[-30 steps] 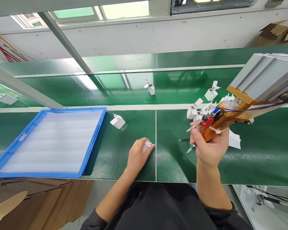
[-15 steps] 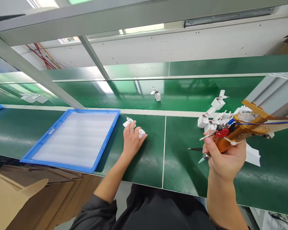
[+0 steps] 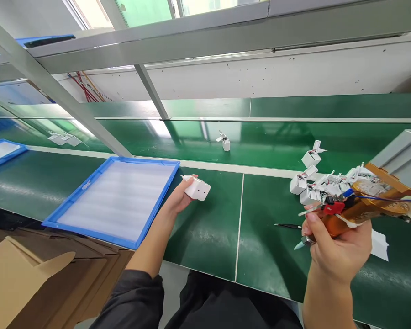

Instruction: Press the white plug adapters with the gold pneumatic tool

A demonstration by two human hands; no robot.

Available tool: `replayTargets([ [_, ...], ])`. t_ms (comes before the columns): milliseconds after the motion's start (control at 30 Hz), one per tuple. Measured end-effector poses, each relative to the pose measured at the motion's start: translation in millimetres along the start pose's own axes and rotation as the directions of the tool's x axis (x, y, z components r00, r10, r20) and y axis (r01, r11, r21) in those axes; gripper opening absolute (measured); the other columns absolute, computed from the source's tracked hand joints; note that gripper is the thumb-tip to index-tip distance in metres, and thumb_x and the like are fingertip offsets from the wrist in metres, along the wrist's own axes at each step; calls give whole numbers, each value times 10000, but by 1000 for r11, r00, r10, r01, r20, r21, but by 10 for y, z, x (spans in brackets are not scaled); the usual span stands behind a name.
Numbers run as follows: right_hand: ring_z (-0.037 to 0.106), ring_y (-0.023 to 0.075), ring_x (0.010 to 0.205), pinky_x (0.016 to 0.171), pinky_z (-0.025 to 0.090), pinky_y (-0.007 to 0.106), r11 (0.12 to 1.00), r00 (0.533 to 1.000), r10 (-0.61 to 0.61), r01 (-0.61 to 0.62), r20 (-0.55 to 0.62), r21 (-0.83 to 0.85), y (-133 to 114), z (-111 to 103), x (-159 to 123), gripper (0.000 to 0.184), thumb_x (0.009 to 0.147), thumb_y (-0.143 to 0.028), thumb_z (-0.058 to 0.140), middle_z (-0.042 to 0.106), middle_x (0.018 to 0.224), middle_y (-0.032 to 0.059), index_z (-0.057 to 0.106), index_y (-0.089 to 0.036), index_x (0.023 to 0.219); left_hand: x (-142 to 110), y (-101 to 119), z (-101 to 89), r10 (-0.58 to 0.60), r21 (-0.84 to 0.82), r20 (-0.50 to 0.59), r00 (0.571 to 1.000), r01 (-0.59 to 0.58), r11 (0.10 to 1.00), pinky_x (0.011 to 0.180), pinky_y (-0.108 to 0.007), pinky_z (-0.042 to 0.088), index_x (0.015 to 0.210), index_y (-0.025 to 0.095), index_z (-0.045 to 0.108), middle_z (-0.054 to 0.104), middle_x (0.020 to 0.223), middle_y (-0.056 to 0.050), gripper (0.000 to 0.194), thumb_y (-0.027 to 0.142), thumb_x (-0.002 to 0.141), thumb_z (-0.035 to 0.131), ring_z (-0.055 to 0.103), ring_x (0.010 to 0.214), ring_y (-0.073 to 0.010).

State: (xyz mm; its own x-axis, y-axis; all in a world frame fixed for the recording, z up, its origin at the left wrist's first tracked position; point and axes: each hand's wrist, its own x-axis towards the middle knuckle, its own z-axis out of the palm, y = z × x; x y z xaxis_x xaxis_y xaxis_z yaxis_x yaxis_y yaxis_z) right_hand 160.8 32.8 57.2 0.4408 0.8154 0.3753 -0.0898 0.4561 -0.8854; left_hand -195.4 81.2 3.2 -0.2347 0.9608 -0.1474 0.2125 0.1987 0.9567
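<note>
My left hand (image 3: pixel 180 195) is closed around a small white plastic box (image 3: pixel 199 189), lifted above the green bench with a face with small holes turned toward me. A thin white part sticks out on its far side. My right hand (image 3: pixel 339 246) is wrapped around an amber glue-dispensing syringe (image 3: pixel 334 224) with a teal tip pointing down and left. A red switch (image 3: pixel 334 208) and wires are fixed to it. Just behind the syringe sits a cluster of several white boxes (image 3: pixel 310 195) with their lids raised and thin wires showing.
A blue-framed tray (image 3: pixel 159 205) with a white sheet lies left of my left hand. Dark tweezers (image 3: pixel 287 225) and white paper (image 3: pixel 379 245) lie near my right hand. One white box (image 3: pixel 225 144) stands farther back. Cardboard boxes (image 3: pixel 23 283) are at lower left; a metal frame (image 3: pixel 150 91) crosses behind.
My left hand has picked the white box up off the bench and turned it over. My right hand keeps hold of the syringe. The camera view has shifted a little.
</note>
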Motion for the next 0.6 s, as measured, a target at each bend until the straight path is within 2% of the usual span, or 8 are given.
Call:
replayTargets([
  [67, 569, 107, 470, 391, 437, 242, 1000, 999, 23, -24, -25, -14, -27, -1, -11, 320, 678, -165, 834, 704, 729, -2, 587, -179, 881, -19, 56, -11, -35, -172, 87, 996, 50, 984, 671, -389, 576, 1215, 199, 586, 684, 1079, -141, 613, 689, 865, 469, 689, 964, -303],
  [100, 567, 106, 473, 389, 431, 242, 999, 999, 32, -33, -35, -18, -41, -2, -17, 316, 676, -168, 835, 705, 739, 1, 587, -179, 872, 15, 92, -13, -29, -195, 81, 996, 44, 980, 661, -382, 573, 1231, 197, 578, 682, 1090, -144, 617, 684, 867, 472, 689, 959, -301],
  [133, 564, 105, 473, 389, 427, 241, 999, 998, 36, -37, -42, -19, -54, -4, -23, 310, 674, -169, 836, 703, 740, 2, 586, -178, 858, 86, 135, -12, -8, -156, 30, 1000, 13, 988, 668, -382, 574, 1246, 194, 568, 676, 1097, -142, 606, 663, 872, 483, 687, 956, -295],
  [200, 563, 105, 473, 393, 430, 245, 999, 998, 50, -51, -50, -17, -70, -14, -36, 294, 670, -164, 837, 700, 738, 4, 591, -175, 832, 343, 234, -9, 82, 50, -145, 986, -76, 996, 737, -382, 576, 1269, 193, 545, 654, 1118, -124, 549, 589, 890, 507, 675, 979, -271],
  [300, 559, 108, 450, 388, 438, 254, 995, 993, 95, -96, -68, -5, -51, -52, -54, 278, 675, -172, 838, 710, 747, 16, 610, -173, 835, 910, 392, -10, 218, 294, -341, 914, -117, 949, 947, -401, 518, 1275, 199, 519, 566, 1236, -120, 488, 437, 860, 619, 592, 1149, -264],
  [367, 555, 119, 424, 375, 440, 265, 992, 990, 123, -123, -71, -5, -7, -89, -70, 288, 673, -204, 847, 719, 735, 31, 626, -180, 855, 1289, 474, -16, 267, 377, -407, 873, -105, 920, 1052, -438, 440, 1262, 188, 514, 493, 1312, -145, 496, 332, 815, 675, 494, 1270, -293],
  [433, 557, 136, 409, 363, 449, 277, 988, 987, 144, -147, -69, -37, 44, -114, -92, 326, 659, -248, 864, 729, 716, 54, 646, -188, 895, 1594, 519, -26, 293, 447, -455, 841, -69, 892, 1077, -494, 396, 1233, 163, 520, 465, 1321, -182, 495, 262, 779, 692, 441, 1311, -339],
  [600, 570, 138, 466, 400, 481, 259, 959, 947, 266, -278, -179, -49, 54, -57, -182, 429, 684, -376, 856, 739, 745, 71, 631, -205, 1007, 1986, 456, -68, 310, 533, -493, 813, 1, 846, 949, -542, 451, 1219, 115, 511, 465, 1302, -265, 556, 220, 717, 724, 474, 1253, -430],
])
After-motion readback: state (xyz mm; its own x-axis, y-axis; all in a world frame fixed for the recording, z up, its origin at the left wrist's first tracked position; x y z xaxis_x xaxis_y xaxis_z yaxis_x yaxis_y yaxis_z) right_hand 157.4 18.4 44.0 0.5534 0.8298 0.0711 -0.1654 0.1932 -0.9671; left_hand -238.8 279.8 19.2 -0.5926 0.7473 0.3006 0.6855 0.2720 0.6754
